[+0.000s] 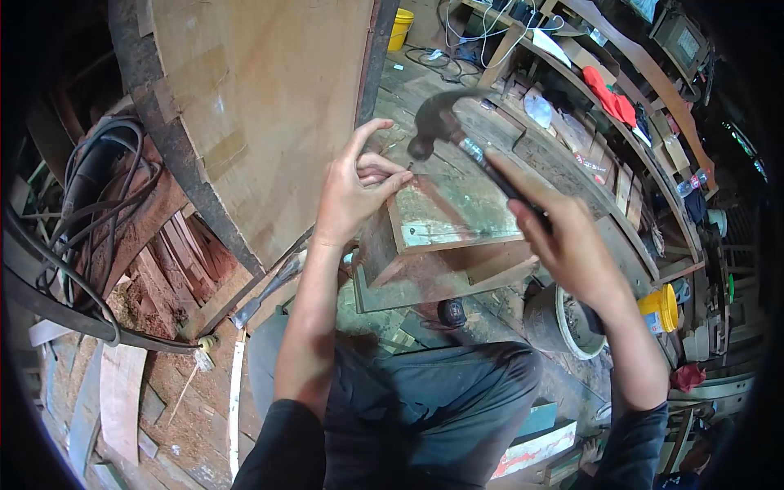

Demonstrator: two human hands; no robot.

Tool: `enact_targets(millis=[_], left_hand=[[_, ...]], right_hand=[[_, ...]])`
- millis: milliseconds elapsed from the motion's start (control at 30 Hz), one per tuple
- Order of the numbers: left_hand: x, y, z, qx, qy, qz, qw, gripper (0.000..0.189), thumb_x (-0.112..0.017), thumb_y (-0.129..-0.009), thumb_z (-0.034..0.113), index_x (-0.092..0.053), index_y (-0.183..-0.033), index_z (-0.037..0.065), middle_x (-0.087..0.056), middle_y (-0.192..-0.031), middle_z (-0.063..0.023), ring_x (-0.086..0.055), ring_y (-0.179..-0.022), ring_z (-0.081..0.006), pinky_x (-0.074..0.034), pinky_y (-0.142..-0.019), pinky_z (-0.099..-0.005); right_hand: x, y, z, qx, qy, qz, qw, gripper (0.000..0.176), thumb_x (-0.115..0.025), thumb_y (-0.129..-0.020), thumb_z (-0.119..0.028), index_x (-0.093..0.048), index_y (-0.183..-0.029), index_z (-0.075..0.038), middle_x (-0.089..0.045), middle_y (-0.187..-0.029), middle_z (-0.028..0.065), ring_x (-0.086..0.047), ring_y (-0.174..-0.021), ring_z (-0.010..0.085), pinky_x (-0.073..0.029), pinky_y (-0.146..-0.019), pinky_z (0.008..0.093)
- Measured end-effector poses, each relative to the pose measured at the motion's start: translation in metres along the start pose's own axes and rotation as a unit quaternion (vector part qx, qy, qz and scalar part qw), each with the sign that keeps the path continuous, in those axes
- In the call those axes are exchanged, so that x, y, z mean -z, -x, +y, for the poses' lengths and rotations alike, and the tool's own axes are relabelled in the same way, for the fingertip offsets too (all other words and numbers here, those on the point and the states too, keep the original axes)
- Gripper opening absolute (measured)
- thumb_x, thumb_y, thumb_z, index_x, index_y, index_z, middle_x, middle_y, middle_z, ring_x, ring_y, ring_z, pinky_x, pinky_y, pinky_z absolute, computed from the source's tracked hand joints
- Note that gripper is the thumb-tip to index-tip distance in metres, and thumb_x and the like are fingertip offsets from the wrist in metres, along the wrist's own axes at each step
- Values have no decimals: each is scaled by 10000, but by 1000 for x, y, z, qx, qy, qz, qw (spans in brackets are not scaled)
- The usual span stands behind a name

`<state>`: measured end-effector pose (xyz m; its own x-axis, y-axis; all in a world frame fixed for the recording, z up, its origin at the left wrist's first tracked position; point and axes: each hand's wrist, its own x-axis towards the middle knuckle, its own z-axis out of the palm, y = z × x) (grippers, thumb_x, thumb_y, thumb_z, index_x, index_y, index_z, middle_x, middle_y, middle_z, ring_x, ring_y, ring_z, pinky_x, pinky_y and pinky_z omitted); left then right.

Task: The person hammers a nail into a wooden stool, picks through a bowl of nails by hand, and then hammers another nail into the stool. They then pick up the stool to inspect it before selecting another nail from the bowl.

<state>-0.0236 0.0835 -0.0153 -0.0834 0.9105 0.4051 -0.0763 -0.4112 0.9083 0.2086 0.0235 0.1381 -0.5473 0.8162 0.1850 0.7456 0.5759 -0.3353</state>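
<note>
My right hand (pixel 563 229) is wrapped round the dark handle of a claw hammer (pixel 441 122). The hammer's head hangs just above my left fingertips and looks slightly blurred. My left hand (pixel 353 184) is closed in a pinch, its thumb and finger together on a small thin nail (pixel 411 169) that is hard to see. The nail stands at the top edge of a worn wooden box-like piece (pixel 453 233) with patchy pale green paint. This piece rests on a low wooden platform (pixel 384 300) in front of my knees.
A tall plywood panel (pixel 269 90) stands close on my left. Beyond it, coiled black cable (pixel 114 163) hangs over wood scraps and sawdust. A grey bucket (pixel 535 322) and a yellow tub (pixel 660 309) stand to the right. Another person's hand (pixel 590 456) shows at lower right.
</note>
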Motion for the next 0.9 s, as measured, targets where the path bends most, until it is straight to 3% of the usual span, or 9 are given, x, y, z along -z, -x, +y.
enact_targets(millis=[167, 333, 400, 433, 467, 567, 733, 833, 900], left_hand=[[0, -1, -4, -2, 5, 1, 1000, 655, -789, -832, -37, -510, -1411, 87, -761, -882, -85, -713, -879, -103, -597, -838, -279], [-1, 0, -6, -10, 1, 6, 1000, 649, -780, -837, -40, -513, -1415, 89, -765, -890, -87, -716, -884, -108, -594, -826, -278], [0, 0, -7, -9, -8, 12, 1000, 651, -779, -837, -40, -514, -1417, 90, -765, -891, -87, -718, -890, -110, -592, -821, -278], [0, 0, -7, -15, -10, 11, 1000, 652, -781, -836, -37, -514, -1418, 88, -763, -888, -87, -717, -892, -110, -594, -824, -283], [-1, 1, -7, -20, -13, 10, 1000, 653, -782, -836, -34, -515, -1419, 87, -762, -885, -86, -716, -895, -109, -596, -828, -287], [0, 1, -5, -7, -8, 10, 1000, 650, -787, -836, -24, -518, -1418, 82, -757, -875, -82, -710, -877, -104, -596, -829, -286], [-1, 0, -3, 1, -15, -8, 1000, 701, -747, -868, -63, -436, -1489, 38, -746, -940, -90, -704, -894, -115, -587, -826, -247], [-3, 3, -6, -16, 4, 9, 1000, 730, -747, -871, -59, -413, -1512, 46, -743, -943, -90, -706, -897, -125, -594, -854, -263], [-4, 1, -5, -24, 15, 26, 999, 693, -763, -859, -32, -472, -1478, 78, -762, -916, -92, -716, -895, -131, -600, -879, -311]], right_hand=[[16, 4, -15, -24, -32, 93, 995, 542, -551, -985, -3, -459, -1511, -93, -555, -1401, 255, -550, -1286, 414, -482, -1030, 413], [-6, 5, -9, 30, -15, 9, 999, 559, -545, -989, -15, -437, -1527, -123, -565, -1386, 248, -555, -1277, 413, -485, -1034, 436], [14, -3, -22, -146, -63, -83, 984, 513, -541, -978, 13, -494, -1485, -51, -544, -1465, 203, -440, -1431, 299, -346, -1171, 395], [6, 0, 1, 53, 30, 30, 998, 499, -545, -981, 10, -508, -1476, -45, -601, -1414, 196, -694, -1120, 290, -509, -965, 363], [12, -2, 4, 96, 63, 75, 991, 489, -540, -994, -5, -503, -1480, -45, -641, -1367, 192, -717, -967, 282, -536, -868, 359], [22, -2, -13, 34, -2, 136, 990, 501, -493, -1010, 0, -475, -1506, -63, -573, -1446, 207, -554, -1348, 313, -444, -1079, 400], [-12, 5, -1, -41, -22, -37, 998, 512, -533, -1005, -19, -469, -1508, -90, -565, -1431, 221, -540, -1332, 390, -441, -1076, 398], [1, -1, -3, -50, 0, -44, 998, 513, -525, -1013, -27, -463, -1516, -104, -596, -1399, 228, -590, -1296, 363, -456, -1043, 397], [5, 1, 1, 42, 10, 86, 995, 512, -568, -986, -29, -498, -1488, -103, -635, -1248, 292, -620, -1149, 464, -506, -962, 444]])
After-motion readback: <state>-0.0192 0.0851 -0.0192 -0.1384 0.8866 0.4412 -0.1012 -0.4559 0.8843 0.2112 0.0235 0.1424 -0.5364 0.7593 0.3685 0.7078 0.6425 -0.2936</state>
